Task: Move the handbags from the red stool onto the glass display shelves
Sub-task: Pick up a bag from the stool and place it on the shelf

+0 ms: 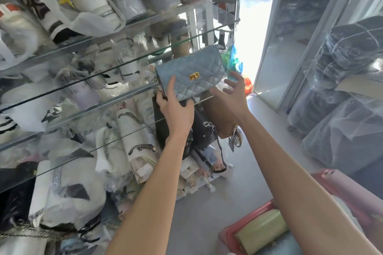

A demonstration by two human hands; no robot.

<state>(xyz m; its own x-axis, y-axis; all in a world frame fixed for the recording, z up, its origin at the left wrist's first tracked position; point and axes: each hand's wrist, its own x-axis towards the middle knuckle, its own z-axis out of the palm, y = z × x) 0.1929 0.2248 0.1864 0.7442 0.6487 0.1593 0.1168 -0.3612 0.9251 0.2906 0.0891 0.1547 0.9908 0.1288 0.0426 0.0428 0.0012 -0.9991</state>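
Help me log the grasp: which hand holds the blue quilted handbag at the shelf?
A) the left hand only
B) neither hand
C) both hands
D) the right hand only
A: the left hand grips the blue quilted handbag's lower edge, while the right hand hovers open beside it.

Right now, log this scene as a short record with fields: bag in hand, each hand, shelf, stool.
bag in hand: blue quilted handbag with gold clasp, held up at the end of the glass shelves
left hand: grips the bag's lower left corner
right hand: open, fingers spread, beside the bag, not touching it
shelves: crowded with wrapped bags
red stool: lower right, holds a light green bag and others
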